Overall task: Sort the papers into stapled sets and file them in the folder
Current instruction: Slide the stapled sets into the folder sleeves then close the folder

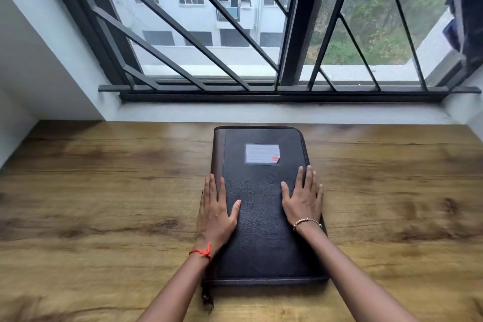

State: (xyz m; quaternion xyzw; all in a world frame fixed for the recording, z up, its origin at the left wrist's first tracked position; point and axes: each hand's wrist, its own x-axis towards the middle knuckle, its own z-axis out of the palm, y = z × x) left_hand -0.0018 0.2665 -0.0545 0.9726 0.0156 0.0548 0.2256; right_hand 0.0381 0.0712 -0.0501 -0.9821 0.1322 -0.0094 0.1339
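Observation:
A closed black zip folder (261,217) with a brown spine strip and a white label (262,154) lies flat on the wooden table (104,191), long side pointing away from me. My left hand (214,213) rests flat on its left edge, fingers straight, a red thread at the wrist. On the folder's right edge lies my right hand (303,198), also flat with straight fingers, a bead bracelet at the wrist. A dark zip pull (207,298) hangs at the near left corner. No papers or stapler are in view.
The table runs up to a white sill (261,112) under a barred window (235,34). White walls close in the left side. A dark blue cloth (467,21) hangs at the far right of the window.

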